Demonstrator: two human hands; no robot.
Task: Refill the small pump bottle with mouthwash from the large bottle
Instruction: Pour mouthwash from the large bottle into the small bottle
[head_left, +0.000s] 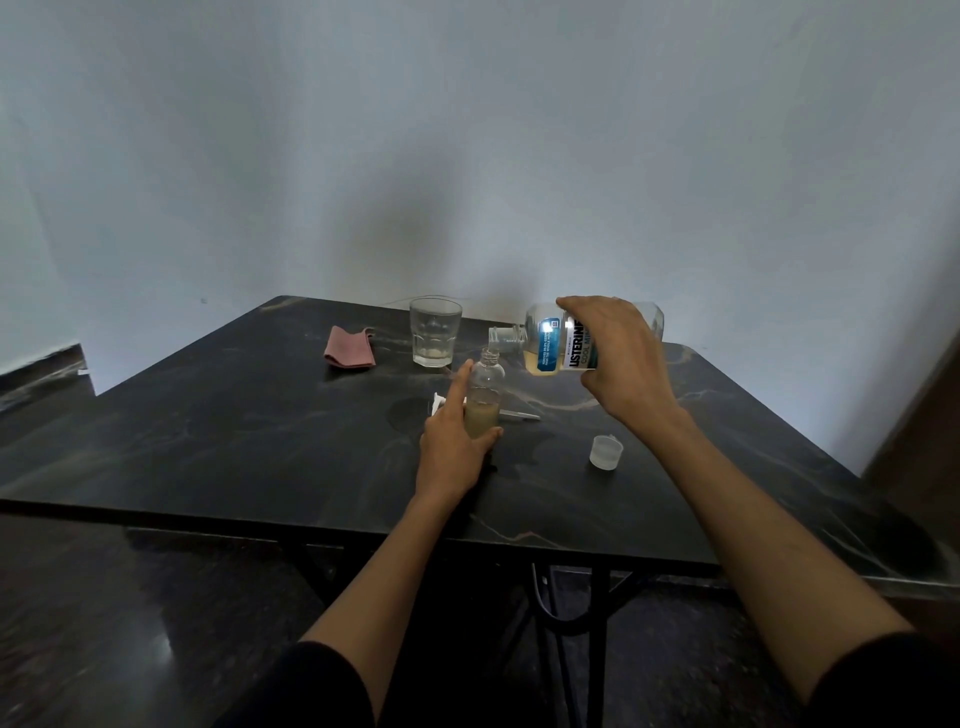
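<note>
- Dark sleeves are seen at the bottom edge, nearest the camera, with two bare forearms reaching forward over the table (260, 441), a dark marble-patterned top on black metal legs, set against a pale wall.
- At the right, the large bottle (550, 340) is held on its side above the table, its neck pointed left and tipped slightly down toward the mouth of the small bottle; a little pale liquid is seen pooled along its lower side.
- That bottle is gripped from above by the right hand (618, 358), the fingers curled over the labelled body and the thumb tucked beneath it.
- An upright small pump bottle (485, 397), uncapped, is stood on the table near the centre and is about one-third filled with cloudy yellowish liquid; its open mouth lies just below the large bottle's neck.
- It is steadied by the left hand (452, 447), with the thumb wrapped round the base and the index finger laid up along the left side.
- A clear glass (435, 332) is stood behind the small bottle, with a thin layer of liquid at its bottom.
- To its left a folded pink cloth (349, 348) is laid flat.
- A translucent cap (605, 452) is set on the table below the right wrist.
- Partly hidden behind the small bottle, the white pump head (511, 414) is laid on its side.
</note>
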